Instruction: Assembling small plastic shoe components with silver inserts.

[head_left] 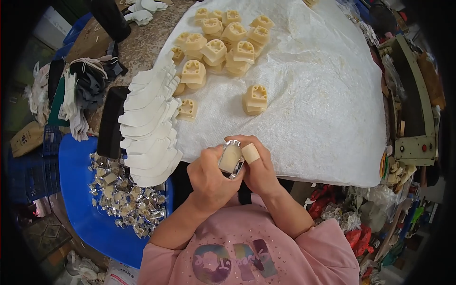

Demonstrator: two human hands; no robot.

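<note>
At the near edge of the white sheet, my left hand (207, 178) and my right hand (260, 173) are closed around a small foil-edged block (231, 159). Its beige face looks up, and crinkled silver foil stands around its rim. A tan wrap covers my right thumb. My fingers hide the block's underside. Beyond my hands, a small stack of cream moulded pieces (255, 99) stands alone on the sheet. Left of my hands, a long overlapping row of white curved cut pieces (148, 121) runs along the sheet's edge.
Many more cream pieces (213, 50) are heaped at the far side of the white sheet (318, 99). A blue tub (78, 190) at the left holds foil-covered scraps (128, 199). A dark cylinder (108, 19) stands at the far left; a green metal frame (413, 104) is at the right.
</note>
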